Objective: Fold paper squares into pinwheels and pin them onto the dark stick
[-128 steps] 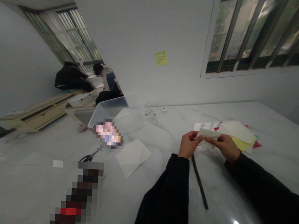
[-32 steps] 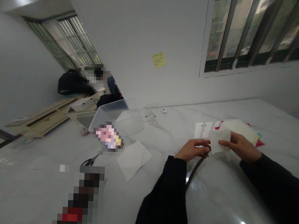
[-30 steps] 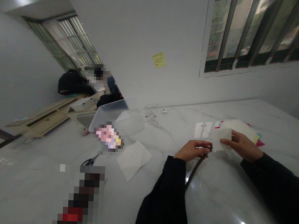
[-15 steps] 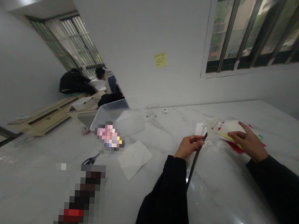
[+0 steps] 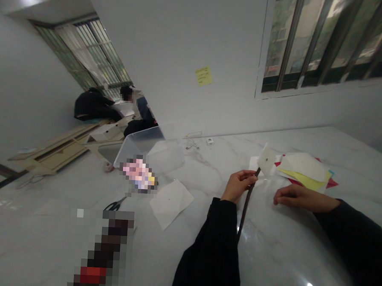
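My left grip [image 5: 238,186] closed around a dark rod [image 5: 245,210] — a white paper piece [image 5: 267,161] at its tip — while my open right grip [image 5: 298,197] lay beside the coloured paper stack [image 5: 301,169].

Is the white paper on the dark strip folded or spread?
Spread: the white paper shows one flat face, no crease, on the dark strip in the left hand.

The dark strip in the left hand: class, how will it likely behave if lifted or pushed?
The dark strip is probably fairly stiff, since it runs almost straight down from the left hand without drooping. Being so thin, it is likely light, and could flex if pushed.
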Tool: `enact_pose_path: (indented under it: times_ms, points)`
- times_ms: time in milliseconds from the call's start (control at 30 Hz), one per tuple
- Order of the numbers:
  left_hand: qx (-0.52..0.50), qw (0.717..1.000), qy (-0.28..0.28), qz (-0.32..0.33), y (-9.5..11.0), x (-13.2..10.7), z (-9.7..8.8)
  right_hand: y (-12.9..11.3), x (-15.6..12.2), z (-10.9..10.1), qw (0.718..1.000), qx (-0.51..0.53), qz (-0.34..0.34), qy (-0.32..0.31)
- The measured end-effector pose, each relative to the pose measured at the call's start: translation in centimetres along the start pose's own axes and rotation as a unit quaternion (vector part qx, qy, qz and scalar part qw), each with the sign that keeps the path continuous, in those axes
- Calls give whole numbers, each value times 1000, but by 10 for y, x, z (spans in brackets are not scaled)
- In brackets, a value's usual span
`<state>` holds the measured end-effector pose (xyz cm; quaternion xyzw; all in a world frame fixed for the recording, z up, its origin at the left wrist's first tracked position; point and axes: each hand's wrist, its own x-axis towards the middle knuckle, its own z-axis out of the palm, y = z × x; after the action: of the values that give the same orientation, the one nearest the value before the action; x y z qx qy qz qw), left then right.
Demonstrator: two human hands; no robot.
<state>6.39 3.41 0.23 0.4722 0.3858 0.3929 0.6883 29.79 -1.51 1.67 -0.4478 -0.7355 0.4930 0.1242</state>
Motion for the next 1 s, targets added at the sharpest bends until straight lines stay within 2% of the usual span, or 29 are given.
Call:
enact_pose_path:
  times_ms: [200, 333, 533, 633, 733, 767, 800, 833, 867, 900, 933, 967, 1000]
  points:
    - [-13, 1000, -3, 1, -1, 0, 1, 6, 0, -9, 995, -23, 25, 90]
    - [-7, 1000, -7, 1, 1, 0, 1, 13, 0, -10, 980, 2, 53, 189]
    - [32, 999, -9, -12, -1, 2, -2, 13, 0, -9, 916, 77, 93, 384]
    - [31, 999, -5, -24, -2, 2, -2, 8, 2, -9, 888, 77, 117, 438]
    - [31, 999, -3, -36, -1, 1, 0, 5, 4, -8, 869, 115, 112, 469]
    - [31, 999, -5, -33, 0, 1, 1, 4, 4, -8, 873, 132, 100, 459]
    - [32, 999, -8, -29, 0, 1, 1, 2, 3, -7, 892, 145, 87, 419]
    - [32, 999, -9, -26, 1, 0, 1, 0, 1, -5, 925, 151, 74, 339]
    - [32, 999, -9, -23, 1, 0, 1, -2, -3, -3, 963, 149, 62, 218]
    - [31, 999, -6, -22, 1, 0, 1, -6, -6, 0, 987, 137, 53, 69]
    - [30, 999, -3, -23, 1, 0, 1, -10, -10, 3, 988, 120, 47, -84]
    - [29, 999, 1, -24, 1, 0, 0, -14, -12, 7, 972, 102, 42, -207]
    - [27, 999, 4, -25, 1, 0, 0, -18, -14, 10, 957, 92, 34, -273]
